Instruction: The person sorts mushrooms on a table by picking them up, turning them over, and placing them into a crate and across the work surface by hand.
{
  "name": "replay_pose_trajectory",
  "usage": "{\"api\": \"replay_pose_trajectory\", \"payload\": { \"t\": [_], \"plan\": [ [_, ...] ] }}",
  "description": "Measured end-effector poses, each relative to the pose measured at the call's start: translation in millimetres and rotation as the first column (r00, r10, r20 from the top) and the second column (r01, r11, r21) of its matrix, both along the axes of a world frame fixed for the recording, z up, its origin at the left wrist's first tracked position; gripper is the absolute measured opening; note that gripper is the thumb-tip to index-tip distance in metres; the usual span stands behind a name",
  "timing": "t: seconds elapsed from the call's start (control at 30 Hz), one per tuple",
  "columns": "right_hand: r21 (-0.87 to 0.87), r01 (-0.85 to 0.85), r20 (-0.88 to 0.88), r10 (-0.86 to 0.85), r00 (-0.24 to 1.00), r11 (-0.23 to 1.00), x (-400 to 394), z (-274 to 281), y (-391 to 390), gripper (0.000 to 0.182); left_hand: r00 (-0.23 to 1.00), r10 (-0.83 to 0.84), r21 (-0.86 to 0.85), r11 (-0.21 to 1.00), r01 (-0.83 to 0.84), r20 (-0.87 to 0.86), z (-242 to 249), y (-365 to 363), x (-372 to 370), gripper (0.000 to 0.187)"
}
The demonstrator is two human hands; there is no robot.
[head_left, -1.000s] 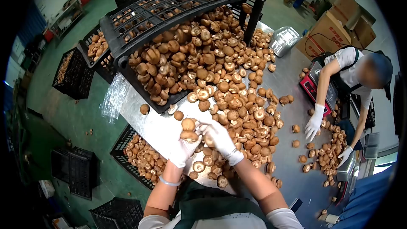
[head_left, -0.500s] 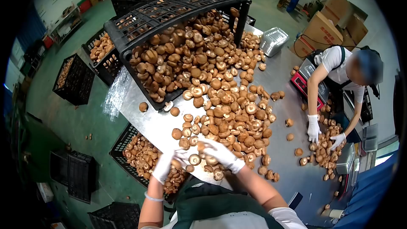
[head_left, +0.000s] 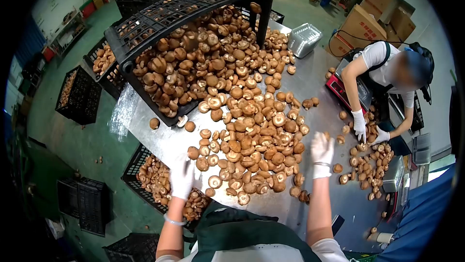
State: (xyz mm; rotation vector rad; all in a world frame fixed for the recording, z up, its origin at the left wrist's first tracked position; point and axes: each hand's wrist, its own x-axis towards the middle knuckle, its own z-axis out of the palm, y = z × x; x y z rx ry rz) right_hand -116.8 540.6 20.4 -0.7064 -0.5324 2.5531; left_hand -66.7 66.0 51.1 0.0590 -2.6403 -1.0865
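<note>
Brown shiitake mushrooms (head_left: 252, 141) lie heaped on the metal table (head_left: 167, 138), some with pale undersides up. My left hand (head_left: 181, 179), in a white glove, is at the table's left edge beside the heap. Motion smears its fingers. To the right of the heap is my gloved right hand (head_left: 321, 151), fingers bunched at a shiitake mushroom (head_left: 327, 136) by their tips. Below my left hand stands a black crate (head_left: 131, 172) with more mushrooms in it.
A large black crate (head_left: 189, 7) lies tipped on its side, mushrooms spilling out. Across the table a co-worker (head_left: 378, 75) in white gloves handles a smaller mushroom pile (head_left: 370, 165) near a red scale (head_left: 339, 90). Clear plastic trays (head_left: 304, 40) stand at the far edge.
My right hand has swung from the near side of the heap to its right. My left hand has moved left, away from the mushrooms. The co-worker's hands have shifted up their pile.
</note>
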Motion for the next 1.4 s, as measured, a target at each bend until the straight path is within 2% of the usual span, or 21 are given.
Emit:
{"api": "replay_pose_trajectory", "payload": {
  "t": [0.03,0.07,0.1,0.13,0.17,0.27,0.33,0.4,0.5,0.73,0.83,0.93,1.0,1.07,1.1,1.13,1.2,1.27,1.3,1.33,1.4],
  "plan": [
    [0.159,-0.406,-0.311,0.436,0.844,0.9,-3,-10,-15,0.046,0.991,-0.118,0.047,0.992,0.121,-0.058,-5,17,-12,0.033],
    [0.364,-0.43,0.226,0.369,0.901,0.826,-2,54,-82,0.042,0.977,-0.19,0.096,0.975,0.198,-0.093,-7,38,-20,0.037],
    [0.526,-0.572,0.323,0.475,0.819,0.629,-8,63,-114,0.04,0.961,-0.257,0.079,0.961,0.265,-0.099,-3,58,-29,0.041],
    [0.7,-0.615,0.43,0.472,0.769,0.363,-11,61,-141,0.04,0.946,-0.32,-0.014,0.947,0.32,-0.056,-4,73,-40,0.046],
    [0.89,-0.411,0.456,0.359,0.815,-0.198,-19,51,-159,0.041,0.929,-0.368,-0.064,0.929,0.365,-0.039,-6,85,-50,0.048],
    [0.705,-0.129,0.425,0.27,0.864,-0.697,-25,15,-200,0.048,0.884,-0.466,-0.134,0.874,0.467,0.041,-29,96,-66,0.048],
    [0.537,-0.068,0.458,0.222,0.861,-0.841,-15,16,-203,0.049,0.879,-0.472,-0.12,0.87,0.478,0.074,-18,91,-65,0.042],
    [0.712,-0.039,0.377,0.335,0.864,-0.701,2,21,-196,0.042,0.903,-0.428,-0.047,0.902,0.429,0.042,-23,82,-54,0.041],
    [0.749,-0.205,0.465,0.28,0.84,-0.63,26,29,-177,0.036,0.948,-0.308,0.226,0.932,0.282,0.085,-25,71,-33,0.04],
    [0.754,-0.127,0.354,0.235,0.905,-0.645,-29,50,-187,0.031,0.996,-0.089,0.45,0.889,0.086,-0.016,-37,50,-21,0.049],
    [0.656,-0.038,0.288,0.203,0.936,-0.754,-76,25,-213,0.047,0.999,0.027,0.505,0.862,-0.034,0.022,-30,32,-21,0.051],
    [0.329,-0.23,0.62,0.026,0.784,-0.916,-99,16,-233,0.046,0.976,0.205,0.53,0.821,-0.209,0.067,-31,-2,-13,0.046],
    [0.333,-0.213,0.633,0.05,0.773,-0.918,-99,19,-231,0.043,0.952,0.305,0.426,0.857,-0.289,0.031,-47,-39,0,0.046],
    [0.622,-0.116,0.589,0.364,0.722,-0.775,-94,22,-214,0.043,0.915,0.394,0.459,0.799,-0.388,0.088,-52,-63,16,0.045],
    [0.807,-0.155,0.524,0.567,0.635,-0.57,-91,28,-200,0.042,0.911,0.4,0.279,0.868,-0.411,0.101,-57,-76,23,0.046],
    [0.833,-0.455,0.524,0.711,0.469,-0.314,-84,50,-192,0.046,0.916,0.396,0.019,0.917,-0.398,0.073,-62,-84,31,0.046],
    [0.714,-0.696,0.366,0.804,0.468,0.079,-77,62,-171,0.045,0.926,0.373,-0.181,0.915,-0.36,0.048,-70,-90,37,0.045],
    [0.51,-0.741,0.099,0.826,0.555,0.437,-74,60,-156,0.044,0.952,0.297,-0.246,0.92,-0.306,-0.074,-52,-71,25,0.039],
    [0.442,-0.758,0.146,0.796,0.588,0.479,-73,62,-154,0.036,0.971,0.219,-0.214,0.948,-0.234,-0.093,-47,-61,16,0.037],
    [0.445,-0.758,0.146,0.797,0.586,0.477,-75,66,-160,0.036,0.984,0.138,-0.183,0.97,-0.158,-0.117,-42,-49,5,0.035],
    [0.593,-0.797,0.717,0.524,0.46,-0.113,-81,73,-186,0.031,0.991,-0.017,-0.116,0.993,0.001,-0.133,-23,-10,-17,0.033]
  ]
}}
